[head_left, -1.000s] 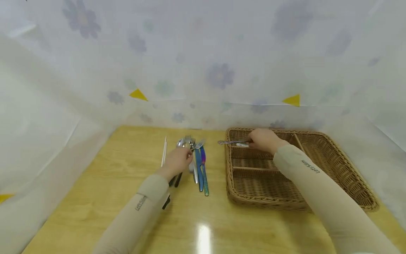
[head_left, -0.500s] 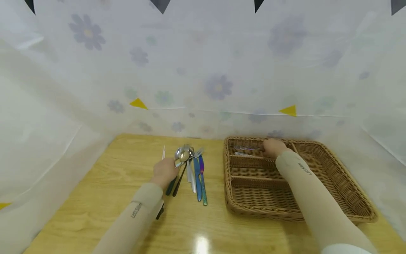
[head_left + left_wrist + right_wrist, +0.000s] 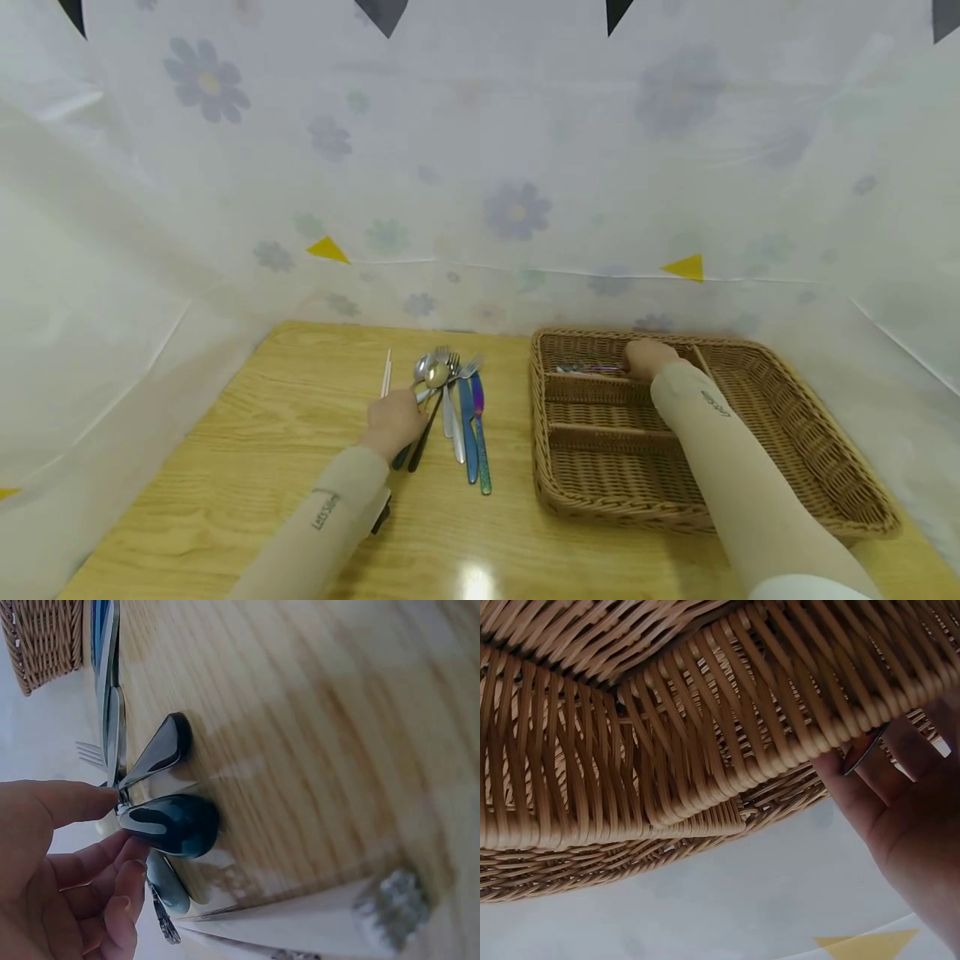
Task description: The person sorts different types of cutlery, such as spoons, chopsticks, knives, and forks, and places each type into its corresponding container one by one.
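Note:
My left hand [image 3: 393, 421] is at the left side of a cutlery pile on the wooden table. In the left wrist view its thumb and fingers pinch the neck of a piece of cutlery with a glossy dark green handle [image 3: 176, 825]. A black handle [image 3: 165, 750] lies beside that one. Spoons [image 3: 436, 373], forks [image 3: 470, 367] and a blue knife [image 3: 468, 437] make up the pile. My right hand [image 3: 648, 358] reaches into the back left compartment of a wicker basket [image 3: 542, 467], holding a thin purple-tinted piece of cutlery [image 3: 603, 367] whose far end the fingers hide.
A rainbow-coloured knife [image 3: 481, 433] lies at the pile's right edge, with the basket farther right. White chopsticks [image 3: 386, 377] lie left of the pile. Wicker dividers [image 3: 600, 427] split the basket into compartments. A floral white sheet [image 3: 517, 208] hangs behind the table.
My right hand has lowered the purple-tinted cutlery into the back left compartment, moving slightly right. My left hand has shifted left and down, from the fork area to the dark green handle. The view tilted up.

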{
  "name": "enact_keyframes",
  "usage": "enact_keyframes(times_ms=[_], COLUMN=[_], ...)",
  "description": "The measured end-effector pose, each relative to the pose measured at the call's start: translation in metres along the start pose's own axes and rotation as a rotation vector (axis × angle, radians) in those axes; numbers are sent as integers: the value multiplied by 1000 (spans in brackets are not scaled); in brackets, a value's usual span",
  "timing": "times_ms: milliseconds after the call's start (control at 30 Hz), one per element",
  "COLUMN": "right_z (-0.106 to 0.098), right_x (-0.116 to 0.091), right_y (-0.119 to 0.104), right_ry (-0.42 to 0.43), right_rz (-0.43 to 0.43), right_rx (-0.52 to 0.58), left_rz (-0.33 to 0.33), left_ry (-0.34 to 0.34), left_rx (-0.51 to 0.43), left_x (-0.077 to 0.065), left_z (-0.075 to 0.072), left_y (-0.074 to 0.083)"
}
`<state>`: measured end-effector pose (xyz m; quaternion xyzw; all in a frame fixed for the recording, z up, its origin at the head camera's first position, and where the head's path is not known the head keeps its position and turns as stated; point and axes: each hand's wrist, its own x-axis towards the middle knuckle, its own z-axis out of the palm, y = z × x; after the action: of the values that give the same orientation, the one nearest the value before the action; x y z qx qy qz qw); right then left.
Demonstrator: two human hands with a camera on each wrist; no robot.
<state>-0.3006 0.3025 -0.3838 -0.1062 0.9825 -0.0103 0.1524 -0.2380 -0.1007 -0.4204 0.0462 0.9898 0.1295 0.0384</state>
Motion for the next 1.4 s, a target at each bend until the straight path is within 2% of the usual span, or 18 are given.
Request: enact_keyframes(times_ms=[300, 767, 867, 1133, 1300, 1400], right_z=[0, 0, -1, -2, -1, -1], right_x=[4, 9, 8, 11, 14, 12], right_y=[1, -2, -2, 4, 6, 4], right_ry=[-41, -65, -89, -108, -122, -121], right_rz=[62, 55, 78, 124, 120, 101], right_rx=[38, 60, 76, 98, 96, 97], left_rz=[5, 6, 7, 29, 33, 53], left_ry=[0, 26, 25, 44, 47, 71], left_rx=[1, -85, -88, -106, -81, -64], left_x=[-3, -3, -2, -9, -14, -16], left_z=[1, 10, 11, 0, -7, -9], left_y=[1, -2, -2, 7, 10, 11])
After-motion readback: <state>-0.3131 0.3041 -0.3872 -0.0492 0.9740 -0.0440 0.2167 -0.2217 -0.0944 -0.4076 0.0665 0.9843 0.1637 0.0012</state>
